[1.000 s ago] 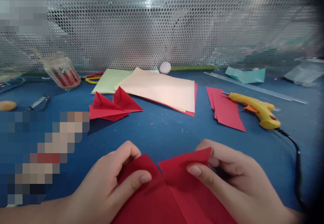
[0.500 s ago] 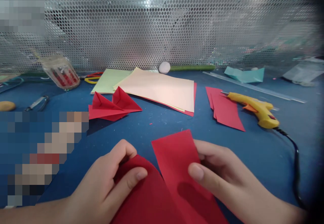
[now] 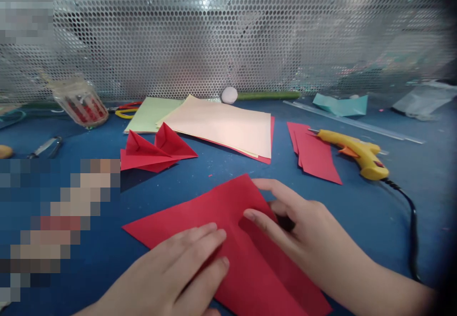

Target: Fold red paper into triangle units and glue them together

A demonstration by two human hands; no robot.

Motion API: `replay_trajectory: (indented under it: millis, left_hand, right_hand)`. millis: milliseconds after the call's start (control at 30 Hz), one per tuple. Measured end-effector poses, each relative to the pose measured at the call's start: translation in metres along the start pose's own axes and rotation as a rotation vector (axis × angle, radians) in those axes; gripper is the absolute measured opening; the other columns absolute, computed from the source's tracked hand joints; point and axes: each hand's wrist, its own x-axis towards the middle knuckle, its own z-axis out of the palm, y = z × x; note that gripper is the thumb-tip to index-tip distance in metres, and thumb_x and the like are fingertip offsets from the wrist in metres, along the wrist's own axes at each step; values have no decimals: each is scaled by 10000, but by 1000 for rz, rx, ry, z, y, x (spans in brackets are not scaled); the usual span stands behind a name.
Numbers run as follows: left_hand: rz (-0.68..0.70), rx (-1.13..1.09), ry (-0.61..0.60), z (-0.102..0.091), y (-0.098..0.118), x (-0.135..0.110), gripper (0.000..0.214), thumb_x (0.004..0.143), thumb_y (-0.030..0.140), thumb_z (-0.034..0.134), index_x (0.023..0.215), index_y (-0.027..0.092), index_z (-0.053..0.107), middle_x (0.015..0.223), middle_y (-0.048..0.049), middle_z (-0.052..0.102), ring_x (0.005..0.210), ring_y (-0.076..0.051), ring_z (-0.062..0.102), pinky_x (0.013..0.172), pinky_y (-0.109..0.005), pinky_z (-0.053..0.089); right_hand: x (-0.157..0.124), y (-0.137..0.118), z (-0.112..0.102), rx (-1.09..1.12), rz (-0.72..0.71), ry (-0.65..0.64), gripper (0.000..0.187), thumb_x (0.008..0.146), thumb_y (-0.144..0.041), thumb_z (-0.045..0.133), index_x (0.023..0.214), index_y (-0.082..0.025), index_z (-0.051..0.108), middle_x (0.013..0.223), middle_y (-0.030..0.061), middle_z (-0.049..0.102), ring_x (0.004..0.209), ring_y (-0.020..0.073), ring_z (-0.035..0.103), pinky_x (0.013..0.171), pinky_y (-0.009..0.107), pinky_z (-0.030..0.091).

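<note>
A large sheet of red paper point(image 3: 203, 206) lies before me on the blue table, with a bend running through its middle and right part. Across its lower left rests my left hand point(image 3: 185, 268), fingers stretched out flat on the surface. My right hand point(image 3: 293, 225) holds the sheet's upper right edge, thumb over the top and the other fingers at the edge or behind it. Beyond the sheet to the left stand folded red paper shapes point(image 3: 157, 152) with two raised peaks.
A yellow glue gun point(image 3: 352, 149) lies partly over red paper strips point(image 3: 317, 159). Behind are cream paper point(image 3: 224, 125), green paper point(image 3: 150, 113), a white ball point(image 3: 229, 95), a jar point(image 3: 80, 104) and clear sticks point(image 3: 360, 123). A perforated metal screen point(image 3: 214, 35) closes the back.
The red sheet has opened out from its folded-over state and lies flatter. My left hand has gone from pinching its edge to lying flat on it; my right hand has shifted slightly left.
</note>
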Motion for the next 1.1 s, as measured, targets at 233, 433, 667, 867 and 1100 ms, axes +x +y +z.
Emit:
replay_trajectory:
  millis: [233,433,667,867,1100]
  left_hand:
    - [26,15,-329,-14,-17,9,501,1096,445,403,1469,121,487,1525,-59,535,1343,-216,560,1143,-313,402]
    - [11,-10,-411,-22,-19,17,605,1064,527,447,1510,118,445,1546,-48,512,1346,-225,543,1142,-320,406]
    - [7,21,-454,-23,-17,20,648,1053,563,454,1517,112,433,1542,-55,519,1336,-221,552,1125,-313,430]
    - [1,38,-460,-21,-18,23,699,1025,583,496,1504,77,442,1524,-98,536,1329,-246,561,1136,-331,417]
    - [-1,35,-442,-23,-17,19,701,1030,590,478,1502,74,439,1518,-112,541,1316,-250,574,1133,-336,419]
  right_hand:
    - [-6,6,4,-175,-161,59,497,1009,-242,432,1504,-250,464,566,-69,683,403,163,632,408,231,506]
    - [-7,10,3,-226,-208,-19,329,990,-179,419,1140,-286,691,870,-1,809,690,191,783,625,271,635]
    - [-7,9,2,-210,-202,-33,319,978,-165,427,1079,-286,704,906,0,817,740,198,796,677,291,649]
    - [-7,11,3,-241,-230,-20,341,965,-149,417,1081,-283,708,932,-4,820,731,215,797,638,332,662]
    - [-9,10,1,-283,-310,18,479,912,-76,391,1147,-294,747,969,-16,819,739,217,802,603,350,671]
